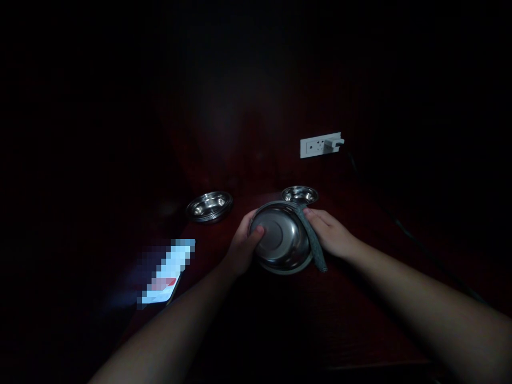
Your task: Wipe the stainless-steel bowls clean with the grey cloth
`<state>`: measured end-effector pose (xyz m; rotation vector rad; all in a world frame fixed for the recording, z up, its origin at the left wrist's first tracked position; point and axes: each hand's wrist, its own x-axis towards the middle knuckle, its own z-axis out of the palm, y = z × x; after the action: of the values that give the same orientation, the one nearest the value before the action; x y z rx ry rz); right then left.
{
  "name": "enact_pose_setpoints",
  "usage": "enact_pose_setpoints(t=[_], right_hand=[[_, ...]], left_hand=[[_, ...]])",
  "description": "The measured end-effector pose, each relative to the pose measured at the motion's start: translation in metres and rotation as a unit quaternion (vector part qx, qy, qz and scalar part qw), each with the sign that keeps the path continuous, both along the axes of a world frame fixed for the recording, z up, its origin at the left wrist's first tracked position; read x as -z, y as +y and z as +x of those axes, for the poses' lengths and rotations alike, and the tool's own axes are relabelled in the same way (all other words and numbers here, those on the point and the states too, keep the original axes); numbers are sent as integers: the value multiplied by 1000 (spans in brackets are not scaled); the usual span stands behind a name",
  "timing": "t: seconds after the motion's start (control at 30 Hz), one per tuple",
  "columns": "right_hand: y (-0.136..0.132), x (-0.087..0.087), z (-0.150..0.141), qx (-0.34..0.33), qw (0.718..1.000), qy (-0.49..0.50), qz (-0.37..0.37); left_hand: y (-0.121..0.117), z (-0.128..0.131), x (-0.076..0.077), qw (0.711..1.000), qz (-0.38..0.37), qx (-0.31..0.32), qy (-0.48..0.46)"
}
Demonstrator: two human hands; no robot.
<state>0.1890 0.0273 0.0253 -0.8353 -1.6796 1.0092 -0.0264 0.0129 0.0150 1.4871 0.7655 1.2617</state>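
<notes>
A shiny steel bowl (280, 240) is held tilted toward me in the middle of the dim scene. My left hand (242, 245) grips its left rim, thumb resting on the inside. My right hand (330, 232) is closed on the right rim, pressing a grey cloth (314, 245) that hangs down along the bowl's edge. Both forearms reach in from the bottom of the view.
Two more steel bowls stand on the dark red table (352, 314): one at the left (210, 205), one just behind the held bowl (300, 194). A lit phone (166, 274) lies at the left. A white wall socket (320, 145) with a plug and cable sits at the back right.
</notes>
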Motion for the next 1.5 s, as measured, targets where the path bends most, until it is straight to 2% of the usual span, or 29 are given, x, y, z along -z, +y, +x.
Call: enact_pose_setpoints(t=[0.33,0.8,1.23,1.37,1.5], right_hand=[[-3,-3,-1,-7,1000,3,-6],[-6,-6,-2,-17,999,12,-46],[-5,-3,-1,-5,1000,-21,-23],[-4,-3,-1,-7,1000,-27,-12],[-2,-2,0,-1,999,-37,5]], left_hand=[[0,1,-4,1000,7,-1,4],[-2,2,5,1000,-17,-21,12],[-2,3,10,998,-21,-58,33],[0,0,10,999,-16,-34,20],[0,-2,9,1000,6,18,-18]])
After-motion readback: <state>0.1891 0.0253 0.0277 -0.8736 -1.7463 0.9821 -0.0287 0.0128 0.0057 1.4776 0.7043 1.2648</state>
